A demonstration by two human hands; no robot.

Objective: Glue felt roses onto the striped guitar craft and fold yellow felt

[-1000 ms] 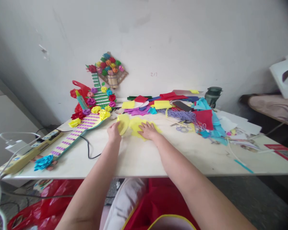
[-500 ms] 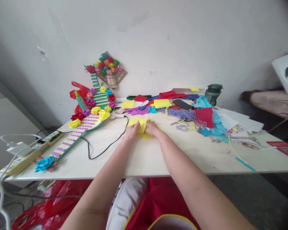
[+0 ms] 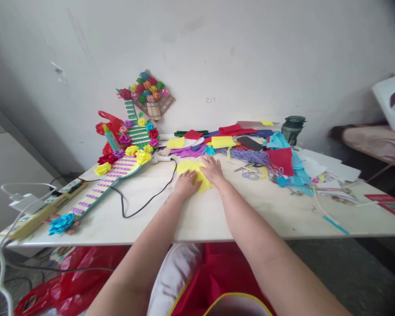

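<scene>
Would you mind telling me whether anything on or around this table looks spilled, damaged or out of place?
I see no spill. The wall has a ragged pale mark at upper left, perhaps a chip. Left of the left hand, the black cord loops loosely over the table. The purple yarn lies tangled.

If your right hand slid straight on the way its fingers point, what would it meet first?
The right hand would probably meet the small turquoise piece first, though depth is hard to judge.
</scene>
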